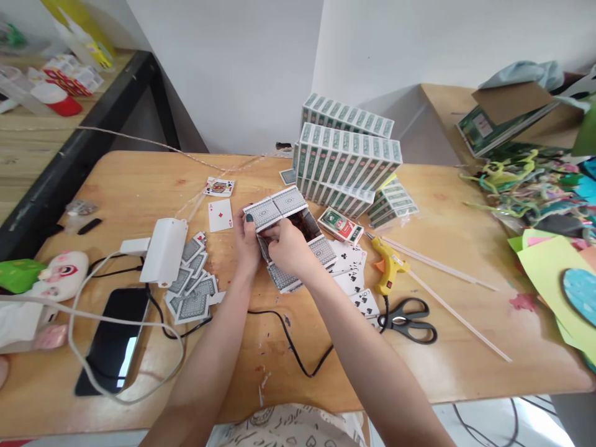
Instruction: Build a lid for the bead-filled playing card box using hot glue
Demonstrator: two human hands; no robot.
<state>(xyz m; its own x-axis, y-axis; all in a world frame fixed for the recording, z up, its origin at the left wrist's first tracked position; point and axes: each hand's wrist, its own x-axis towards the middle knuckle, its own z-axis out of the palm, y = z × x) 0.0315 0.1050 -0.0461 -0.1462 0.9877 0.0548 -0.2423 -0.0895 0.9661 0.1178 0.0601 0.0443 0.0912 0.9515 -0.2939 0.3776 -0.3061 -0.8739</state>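
Note:
A hollow box built of patterned playing cards (288, 201) stands tilted near the middle of the wooden table. My left hand (248, 239) grips its left side, the thumb on the top edge. The fingers of my right hand (287, 248) reach into the dark opening and are bent together; whatever they may hold is hidden. Loose face-down cards (194, 298) are scattered to the left, below an ace of diamonds (220, 215). Face-up cards (350, 279) lie right of the box. Above them is a green and red card pack (340, 225).
Stacked card packs (349, 155) rise at the back. A yellow glue gun (390, 264), black scissors (410, 320) and clear glue sticks (459, 315) lie right. A phone (114, 338), white power strip (164, 251) and cables are left. A black cord crosses the front.

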